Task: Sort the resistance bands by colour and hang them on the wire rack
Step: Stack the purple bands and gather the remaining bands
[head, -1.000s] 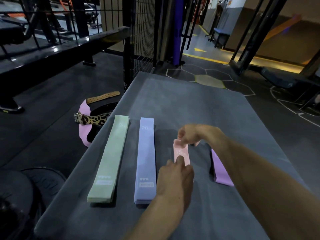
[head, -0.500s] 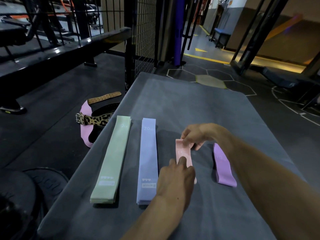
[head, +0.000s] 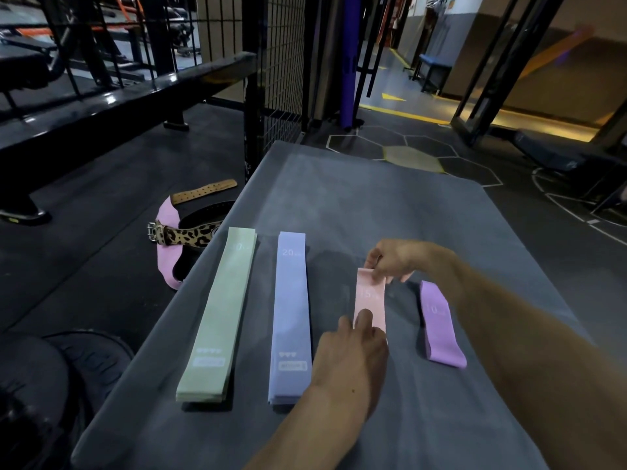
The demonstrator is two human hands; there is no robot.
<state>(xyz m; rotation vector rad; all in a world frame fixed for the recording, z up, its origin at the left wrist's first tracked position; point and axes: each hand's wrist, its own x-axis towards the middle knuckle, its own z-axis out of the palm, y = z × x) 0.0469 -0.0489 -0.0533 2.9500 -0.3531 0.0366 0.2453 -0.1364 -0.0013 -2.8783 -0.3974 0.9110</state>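
A: What is the biggest thing here?

B: The grey worktop (head: 390, 205), running away from the viewer. Its far half is bare, and its left edge drops to the dark gym floor (head: 101, 266). Beyond its far left corner stands a black wire rack (head: 283, 62), well apart from all the bands.

A: And the bands?

B: Four lie lengthwise, side by side with gaps between. From the left: the green band (head: 217, 313), longest, with a faint number at its far end that I cannot read and a small label near the close end, too blurred. Next, the blue band (head: 291, 317), marked "20" at the far end, three small hearts and a label near the close end. Then the pink band (head: 369, 296), marked "15". Last, the purple band (head: 441, 325), shorter, marked "10", slightly angled.

A: The hands?

B: Both are on the pink band. The right hand (head: 395, 261) pinches its far end between thumb and fingers. The left hand (head: 349, 354) covers its near end, with straight fingertips pressing down on it.

A: Anything in the way?

B: The right forearm crosses over the right side of the worktop, just past the purple band. On the floor to the left lie a leopard-print belt (head: 188, 234) with a metal buckle, a pink belt (head: 168, 245) and a tan perforated strap (head: 203, 189), all off the worktop.
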